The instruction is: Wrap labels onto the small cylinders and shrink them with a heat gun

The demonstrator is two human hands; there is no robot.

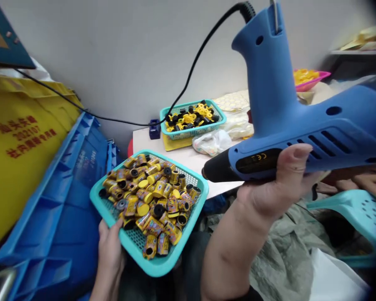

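Glue gun (278, 104) raised, clenched in right hand (263, 196), nozzle (213, 169) angled toward teal basket (153, 267) but well apart from it. Left hand (109, 251) grasping basket's edge from below, basket tilted and heaped with yellow-black spools (150, 200). Step in hand apparently gun readied above spools; reaching them calls for lowering nozzle, basket held steady.

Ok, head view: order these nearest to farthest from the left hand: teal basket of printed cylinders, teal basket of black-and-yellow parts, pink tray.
From the left hand:
1. Teal mesh basket, held in that hand, front.
2. Teal basket of black-and-yellow parts, on the table beyond.
3. Pink tray, far back right.
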